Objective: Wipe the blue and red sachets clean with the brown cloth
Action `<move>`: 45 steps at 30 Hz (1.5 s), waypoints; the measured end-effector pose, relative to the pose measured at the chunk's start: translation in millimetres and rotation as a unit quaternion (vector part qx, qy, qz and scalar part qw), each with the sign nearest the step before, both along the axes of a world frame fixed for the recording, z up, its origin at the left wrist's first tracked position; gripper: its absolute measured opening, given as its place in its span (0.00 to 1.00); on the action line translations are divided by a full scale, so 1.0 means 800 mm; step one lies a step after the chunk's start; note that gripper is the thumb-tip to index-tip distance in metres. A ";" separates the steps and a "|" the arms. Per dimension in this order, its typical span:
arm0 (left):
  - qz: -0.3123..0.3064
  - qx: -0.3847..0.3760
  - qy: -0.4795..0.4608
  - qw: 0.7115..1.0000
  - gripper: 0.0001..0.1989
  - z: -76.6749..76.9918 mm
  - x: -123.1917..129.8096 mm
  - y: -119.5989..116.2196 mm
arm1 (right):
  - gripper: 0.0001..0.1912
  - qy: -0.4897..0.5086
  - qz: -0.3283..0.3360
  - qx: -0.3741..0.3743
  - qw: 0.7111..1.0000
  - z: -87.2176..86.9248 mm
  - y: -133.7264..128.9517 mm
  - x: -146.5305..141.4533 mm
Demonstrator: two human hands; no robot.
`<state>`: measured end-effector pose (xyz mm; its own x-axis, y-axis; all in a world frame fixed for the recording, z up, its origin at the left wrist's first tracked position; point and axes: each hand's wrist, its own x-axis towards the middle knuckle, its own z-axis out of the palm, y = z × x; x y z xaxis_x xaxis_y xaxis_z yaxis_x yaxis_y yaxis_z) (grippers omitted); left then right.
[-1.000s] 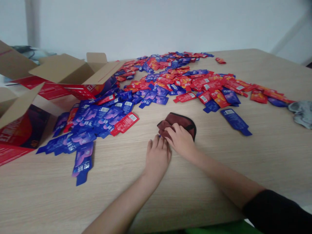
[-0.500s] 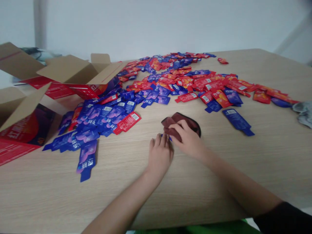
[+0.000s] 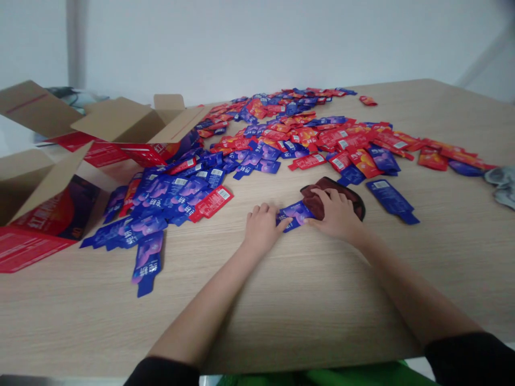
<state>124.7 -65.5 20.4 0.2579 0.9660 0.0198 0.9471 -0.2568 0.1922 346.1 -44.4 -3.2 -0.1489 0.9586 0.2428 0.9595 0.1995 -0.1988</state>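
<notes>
Left hand (image 3: 261,228) gripped a blue sachet (image 3: 298,213) beside the brown cloth (image 3: 313,203), while right hand (image 3: 337,215) clutched that cloth, whose tugging could skew the sachet.

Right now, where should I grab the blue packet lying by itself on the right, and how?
I'd pinch its narrow tab, coming from the near right side with your fingers low. The packet lies flat, so its wide body gives little to hold. The tab sticks out towards bare table, away from the pile.
</notes>
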 end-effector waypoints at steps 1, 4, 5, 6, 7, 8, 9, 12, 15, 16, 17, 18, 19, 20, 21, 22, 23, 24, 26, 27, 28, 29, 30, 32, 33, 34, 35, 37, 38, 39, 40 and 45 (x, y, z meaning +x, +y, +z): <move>0.003 -0.004 -0.003 1.000 0.22 -0.004 0.002 0.008 | 0.36 0.019 0.004 0.004 1.000 -0.001 0.002 0.001; 0.010 -0.021 -0.009 1.000 0.32 -0.015 0.007 0.027 | 0.24 0.118 0.009 0.004 0.993 -0.001 0.010 0.012; 0.011 -0.025 -0.010 1.000 0.32 -0.016 0.008 0.032 | 0.21 0.158 0.003 0.000 0.987 0.000 0.012 0.016; 0.009 -0.028 -0.012 0.999 0.30 -0.015 0.009 0.035 | 0.19 0.199 -0.005 -0.002 0.980 0.002 0.013 0.020; 0.004 -0.027 -0.014 1.000 0.27 -0.013 0.010 0.037 | 0.17 0.241 -0.013 -0.001 0.970 0.005 0.013 0.024; -0.006 -0.021 -0.018 1.000 0.23 -0.009 0.011 0.037 | 0.15 0.284 -0.020 0.004 0.959 0.008 0.011 0.028; -0.019 -0.010 -0.022 1.000 0.18 -0.005 0.011 0.035 | 0.14 0.322 -0.028 0.015 0.946 0.011 0.009 0.032; -0.071 0.022 -0.024 0.997 0.11 0.003 0.012 0.018 | 0.13 0.399 -0.075 0.056 0.912 0.022 0.002 0.042; -0.121 0.021 -0.008 0.992 0.14 0.002 0.009 -0.008 | 0.13 0.436 -0.120 0.054 0.890 0.029 -0.003 0.050; -0.133 0.017 -0.003 0.991 0.14 0.001 0.007 -0.016 | 0.12 0.438 -0.111 0.033 0.891 0.029 -0.004 0.050; -0.141 0.013 -0.001 0.990 0.14 0.000 0.004 -0.023 | 0.12 0.433 -0.090 0.007 0.897 0.029 -0.005 0.049; -0.145 0.014 -0.001 0.989 0.13 -0.001 -0.001 -0.029 | 0.11 0.421 -0.060 -0.023 0.905 0.029 -0.006 0.046; -0.146 0.018 -0.003 0.989 0.13 -0.002 -0.006 -0.034 | 0.11 0.408 -0.028 -0.050 0.911 0.028 -0.006 0.044; -0.143 0.024 -0.003 0.989 0.13 -0.003 -0.012 -0.038 | 0.11 0.395 0.000 -0.070 0.916 0.029 -0.006 0.041; -0.140 0.030 -0.003 0.990 0.14 -0.004 -0.018 -0.042 | 0.11 0.384 0.017 -0.080 0.920 0.030 -0.005 0.039; -0.137 0.036 -0.001 0.990 0.16 -0.006 -0.024 -0.046 | 0.10 0.373 0.023 -0.083 0.924 0.033 -0.004 0.037; -0.135 0.040 0.003 0.990 0.18 -0.009 -0.029 -0.050 | 0.10 0.358 0.021 -0.081 0.930 0.037 -0.003 0.035; -0.135 0.044 0.008 0.990 0.19 -0.013 -0.034 -0.054 | 0.10 0.340 0.014 -0.075 0.937 0.043 -0.002 0.033; -0.137 0.055 0.016 0.989 0.21 -0.023 -0.038 -0.061 | 0.14 0.308 0.009 -0.052 0.950 0.057 -0.002 0.021; -0.134 0.063 0.020 0.989 0.22 -0.027 -0.038 -0.065 | 0.17 0.302 0.018 -0.031 0.953 0.065 -0.004 0.011; -0.131 0.070 0.025 0.989 0.23 -0.030 -0.037 -0.067 | 0.20 0.299 0.034 -0.008 0.953 0.070 -0.007 -0.003; -0.128 0.075 0.029 0.988 0.23 -0.033 -0.036 -0.069 | 0.23 0.294 0.056 0.012 0.954 0.074 -0.012 -0.020; -0.126 0.077 0.034 0.989 0.23 -0.034 -0.034 -0.069 | 0.25 0.282 0.083 0.029 0.955 0.074 -0.018 -0.039; -0.120 0.070 0.044 0.989 0.20 -0.033 -0.031 -0.070 | 0.27 0.207 0.138 0.002 0.969 0.065 -0.029 -0.078; -0.116 0.064 0.047 0.990 0.19 -0.032 -0.031 -0.069 | 0.26 0.146 0.162 -0.023 0.976 0.057 -0.033 -0.094; -0.113 0.057 0.048 0.991 0.17 -0.030 -0.030 -0.069 | 0.25 0.100 0.168 -0.035 0.980 0.047 -0.035 -0.105; -0.112 0.053 0.047 0.991 0.17 -0.029 -0.031 -0.068 | 0.25 0.068 0.169 -0.042 0.982 0.037 -0.036 -0.110; -0.113 0.050 0.038 0.992 0.19 -0.027 -0.032 -0.067 | 0.24 0.032 0.151 -0.038 0.987 0.019 -0.033 -0.105; -0.115 0.051 0.034 0.991 0.20 -0.027 -0.033 -0.067 | 0.24 0.027 0.137 -0.032 0.990 0.012 -0.030 -0.096; -0.117 0.050 0.031 0.991 0.22 -0.027 -0.034 -0.066 | 0.25 0.023 0.121 -0.026 0.992 0.006 -0.025 -0.084; -0.118 0.048 0.029 0.991 0.22 -0.027 -0.035 -0.066 | 0.25 0.019 0.102 -0.021 0.994 0.002 -0.021 -0.069; -0.127 0.044 0.024 0.991 0.23 -0.030 -0.039 -0.066 | 0.23 0.046 0.016 -0.013 0.999 0.004 -0.003 -0.008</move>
<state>93.2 -117.9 -3.5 0.4950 0.8648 0.0838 0.8572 -0.5018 0.1154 339.8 -46.7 0.0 -0.1585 0.9597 0.2321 0.9297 0.2242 -0.2922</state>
